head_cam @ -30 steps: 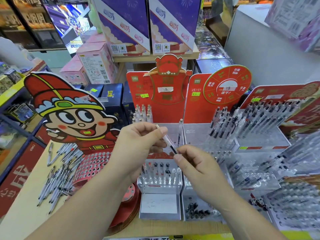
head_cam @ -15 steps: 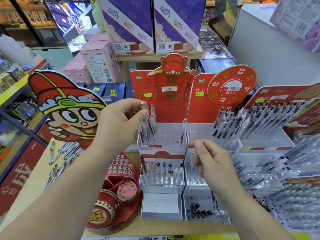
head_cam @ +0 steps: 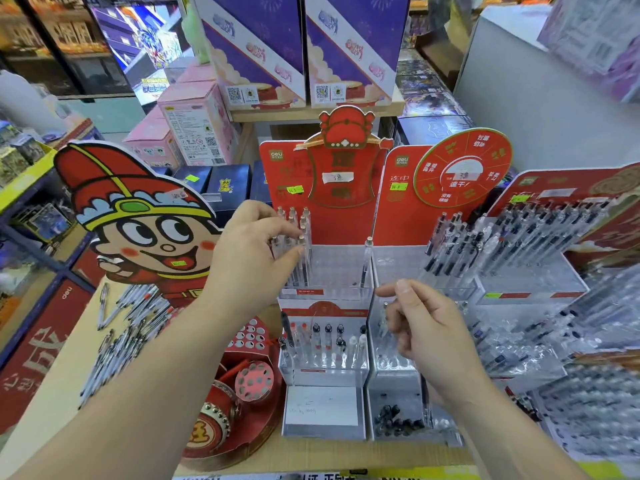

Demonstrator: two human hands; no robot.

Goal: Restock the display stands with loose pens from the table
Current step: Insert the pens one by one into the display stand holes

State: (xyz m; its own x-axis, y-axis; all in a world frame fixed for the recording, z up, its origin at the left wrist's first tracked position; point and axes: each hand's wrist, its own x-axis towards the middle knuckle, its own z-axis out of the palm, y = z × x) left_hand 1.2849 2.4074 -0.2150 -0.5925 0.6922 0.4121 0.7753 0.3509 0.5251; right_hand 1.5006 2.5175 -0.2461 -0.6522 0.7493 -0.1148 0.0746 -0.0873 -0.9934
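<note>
Pen [head_cam: 304,261]: held by both hands a second ago, now pinched in left hand [head_cam: 256,258] fingers, going into display stand [head_cam: 332,271] top row, 12 o'clock. Released by right hand [head_cam: 426,327], fingers loosely curled, empty. Stock of loose pens [head_cam: 128,327] remains on table [head_cam: 311,457], 9 o'clock; restocking unfinished.

One left hand [head_cam: 256,252], one right hand [head_cam: 427,329], three display stands [head_cam: 346,226], two purple boxes [head_cam: 263,46], two pink boxes [head_cam: 194,123], one cartoon cutout [head_cam: 138,220]; pens [head_cam: 114,337] along the worktop's [head_cam: 52,403] left edge, too many to count.
</note>
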